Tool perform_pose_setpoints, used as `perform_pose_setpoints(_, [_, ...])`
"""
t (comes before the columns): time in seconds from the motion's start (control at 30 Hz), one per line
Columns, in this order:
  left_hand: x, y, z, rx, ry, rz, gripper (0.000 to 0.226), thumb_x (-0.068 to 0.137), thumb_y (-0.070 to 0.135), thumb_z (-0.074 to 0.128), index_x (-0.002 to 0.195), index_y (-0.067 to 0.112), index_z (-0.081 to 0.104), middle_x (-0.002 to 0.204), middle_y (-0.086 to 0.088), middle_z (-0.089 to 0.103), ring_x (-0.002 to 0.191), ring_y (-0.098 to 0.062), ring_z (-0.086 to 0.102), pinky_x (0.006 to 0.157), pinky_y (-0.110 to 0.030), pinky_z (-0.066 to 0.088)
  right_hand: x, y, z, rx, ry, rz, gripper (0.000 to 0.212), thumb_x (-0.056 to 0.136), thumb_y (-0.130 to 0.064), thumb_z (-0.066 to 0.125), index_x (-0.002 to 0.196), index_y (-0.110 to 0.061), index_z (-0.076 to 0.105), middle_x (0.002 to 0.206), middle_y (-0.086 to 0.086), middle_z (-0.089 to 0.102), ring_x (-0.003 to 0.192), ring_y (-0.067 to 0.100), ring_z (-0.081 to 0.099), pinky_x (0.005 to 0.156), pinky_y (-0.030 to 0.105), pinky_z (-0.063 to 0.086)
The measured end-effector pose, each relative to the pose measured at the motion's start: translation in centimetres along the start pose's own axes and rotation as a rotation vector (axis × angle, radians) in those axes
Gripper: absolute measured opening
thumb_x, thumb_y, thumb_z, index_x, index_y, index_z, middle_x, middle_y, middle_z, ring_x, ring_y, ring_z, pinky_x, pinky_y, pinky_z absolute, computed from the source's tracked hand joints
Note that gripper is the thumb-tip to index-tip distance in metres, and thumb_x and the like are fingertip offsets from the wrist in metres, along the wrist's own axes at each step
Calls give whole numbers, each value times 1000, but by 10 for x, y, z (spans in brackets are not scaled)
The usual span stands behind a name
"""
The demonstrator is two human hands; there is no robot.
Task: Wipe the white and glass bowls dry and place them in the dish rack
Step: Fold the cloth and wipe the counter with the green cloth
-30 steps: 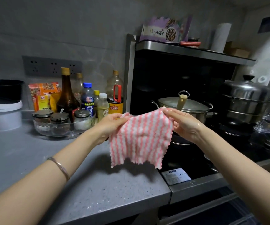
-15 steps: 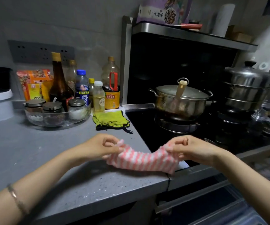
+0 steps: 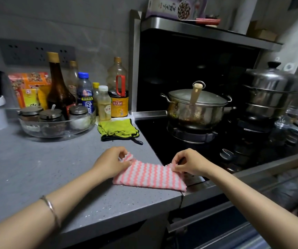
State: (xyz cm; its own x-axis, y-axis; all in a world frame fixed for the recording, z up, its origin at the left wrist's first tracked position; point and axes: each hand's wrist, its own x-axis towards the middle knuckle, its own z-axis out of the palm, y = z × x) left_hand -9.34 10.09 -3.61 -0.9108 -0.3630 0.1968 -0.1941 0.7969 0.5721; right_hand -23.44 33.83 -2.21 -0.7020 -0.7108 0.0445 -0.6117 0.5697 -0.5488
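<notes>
A pink and white striped cloth [image 3: 149,176] lies folded on the grey counter [image 3: 37,173], at the seam with the black stove. My left hand [image 3: 111,162] pinches its far left corner. My right hand [image 3: 187,161] pinches its far right corner. No white bowl, glass bowl for wiping or dish rack shows in this view.
A clear round tray [image 3: 55,129] with spice jars and several bottles [image 3: 58,87] stands at the back left. A green mitt [image 3: 117,129] lies behind the cloth. On the stove [image 3: 162,144] sit a lidded steel pot [image 3: 196,108] and a tall steamer [image 3: 268,90].
Both hands brought the cloth down from chest height, where it hung spread out, onto the counter edge, where it now lies folded flat.
</notes>
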Motion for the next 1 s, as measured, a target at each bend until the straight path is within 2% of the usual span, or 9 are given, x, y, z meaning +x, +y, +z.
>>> perform_pose_setpoints(0.23, [14, 48, 15, 92, -304, 215, 60, 89, 32, 63, 142, 23, 37, 147, -4, 36, 138, -18, 25, 110, -30, 25, 10, -9, -4, -114, -164, -28, 18, 87, -12, 67, 95, -17, 52, 77, -8, 56, 63, 1, 48, 58, 11, 40])
perform_pose_setpoints(0.3, [20, 64, 23, 57, -422, 243, 65, 88, 41, 65, 144, 20, 38, 144, -3, 39, 134, -15, 33, 106, -26, 29, 6, -18, -9, -80, -82, -140, 24, 86, -10, 66, 95, -17, 45, 78, -5, 58, 63, 5, 48, 62, 20, 42])
perform_pose_setpoints(0.37, [25, 75, 26, -54, -450, 265, 59, 82, 49, 68, 125, 10, 56, 110, -2, 58, 98, -9, 54, 85, -27, 41, -3, -31, -19, 6, 16, -275, 25, 87, -8, 66, 96, -16, 44, 76, -4, 59, 63, 9, 50, 64, 26, 44])
perform_pose_setpoints(0.47, [28, 86, 11, -256, -390, 303, 27, 86, 31, 70, 80, 5, 65, 53, 11, 39, 47, -1, 31, 52, -21, 26, -14, -49, -34, 97, 162, -385, 26, 85, -10, 70, 100, -15, 49, 82, 0, 62, 73, 19, 58, 69, 29, 47])
perform_pose_setpoints(0.5, [26, 88, 3, -306, -361, 312, 17, 88, 27, 69, 82, 12, 69, 51, 14, 46, 48, 1, 34, 52, -17, 27, -16, -52, -38, 148, 215, -381, 28, 84, -15, 72, 103, -15, 52, 87, -1, 63, 78, 17, 61, 72, 28, 49])
perform_pose_setpoints(0.57, [20, 93, -17, -456, -302, 311, 20, 86, 32, 70, 99, 18, 75, 84, 13, 73, 68, 3, 52, 65, -14, 37, -20, -58, -44, 304, 265, -261, 42, 79, -37, 74, 111, -16, 56, 103, -2, 65, 95, 11, 64, 85, 26, 52])
perform_pose_setpoints(0.67, [6, 102, -48, -631, -184, 226, 23, 85, 34, 69, 103, 22, 73, 100, 2, 75, 81, -4, 66, 71, -14, 48, -28, -70, -53, 618, -11, -20, 56, 78, -54, 61, 121, -17, 61, 116, 1, 68, 111, 15, 63, 96, 33, 51])
perform_pose_setpoints(0.77, [-5, 107, -74, -726, -136, 189, 23, 86, 31, 67, 105, 20, 71, 93, 1, 76, 83, -9, 71, 69, -17, 54, -37, -89, -55, 907, -152, -38, 45, 83, -39, 61, 117, -9, 66, 108, 8, 70, 99, 18, 68, 87, 31, 54])
perform_pose_setpoints(1.0, [-25, 102, -113, -750, -86, 162, 25, 94, 40, 51, 98, 25, 70, 91, 6, 76, 80, -6, 70, 74, -21, 55, -42, -124, -74, 1105, 9, -109, 37, 72, -21, 71, 106, -8, 69, 101, 12, 73, 85, 17, 70, 72, 21, 56])
